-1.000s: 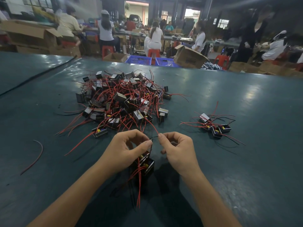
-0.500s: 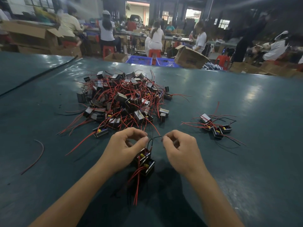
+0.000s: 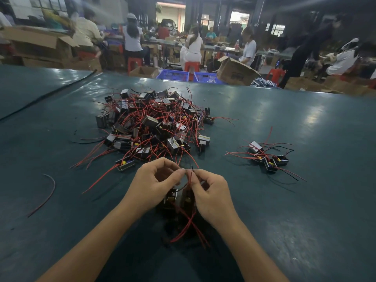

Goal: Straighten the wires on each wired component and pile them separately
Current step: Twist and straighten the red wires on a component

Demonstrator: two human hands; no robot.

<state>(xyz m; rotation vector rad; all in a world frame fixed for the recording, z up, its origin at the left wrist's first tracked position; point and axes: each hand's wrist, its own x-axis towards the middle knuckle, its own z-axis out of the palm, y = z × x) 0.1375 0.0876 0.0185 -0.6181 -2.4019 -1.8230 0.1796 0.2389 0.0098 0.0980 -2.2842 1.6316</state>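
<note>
My left hand (image 3: 155,184) and my right hand (image 3: 211,195) meet just above the green table, fingertips pinching the wires of a small black wired component (image 3: 170,198) that hangs between them. A second dark component (image 3: 187,198) sits right beside it, partly hidden by my right hand. Red wires (image 3: 188,226) trail down from them toward me. A big tangled heap of components with red and black wires (image 3: 154,125) lies beyond my hands. A small separate pile of components (image 3: 268,157) lies to the right.
The green table (image 3: 305,200) stretches wide around me. A loose red wire (image 3: 46,194) lies at the left. A dark cable (image 3: 46,95) runs across the far left. Past the table's far edge are cardboard boxes (image 3: 236,71), blue crates (image 3: 173,75) and seated people.
My hands have come together, fingertips now touching over the wires. The components between them have shifted slightly right and the trailing red wires now cross.
</note>
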